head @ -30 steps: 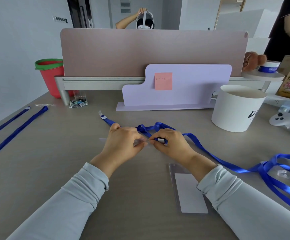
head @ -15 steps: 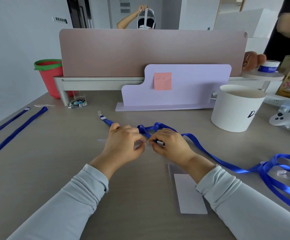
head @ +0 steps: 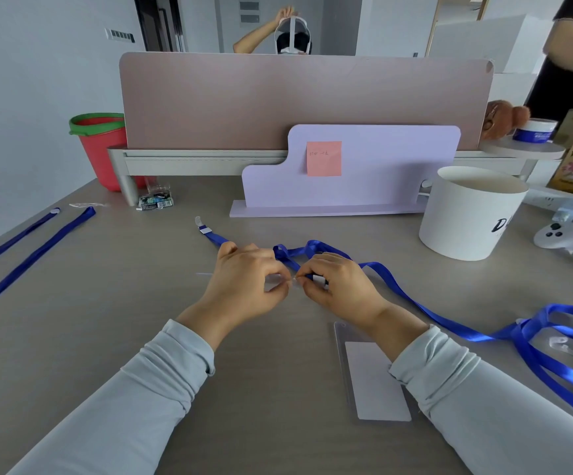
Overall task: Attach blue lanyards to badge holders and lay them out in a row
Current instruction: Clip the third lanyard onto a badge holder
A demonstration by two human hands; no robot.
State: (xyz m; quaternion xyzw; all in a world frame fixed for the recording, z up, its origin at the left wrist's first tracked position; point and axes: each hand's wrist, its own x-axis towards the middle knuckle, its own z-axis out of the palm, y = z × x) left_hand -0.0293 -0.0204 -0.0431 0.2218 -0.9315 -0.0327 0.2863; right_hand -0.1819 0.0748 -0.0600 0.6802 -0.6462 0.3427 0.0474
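- Blue ribbon made the lanyard (head: 391, 284); it lay across the grey counter (head: 114, 303), looped behind both hands and ran off to the right side
- The left hand (head: 244, 286) was curled up, its grip pinched on a small clear piece at the fingertips; what that piece was could not be told
- The right hand (head: 338, 286) was curled too, its grip pinched on the white end of the lanyard; the two hands met at the fingertips
- A clear badge holder (head: 372, 375) with a white card inside lay flat on the counter, partly under the right wrist
- More blue lanyards (head: 552, 354) sat in a loose pile at the far right; two straight lanyards (head: 35, 252) lay side by side at the far left
- A white tub (head: 470, 214) stood near the right edge; a purple stand (head: 381, 173) with a pink sticky note (head: 324, 158) stood behind the hands; a red bucket (head: 102, 145) sat at the back left
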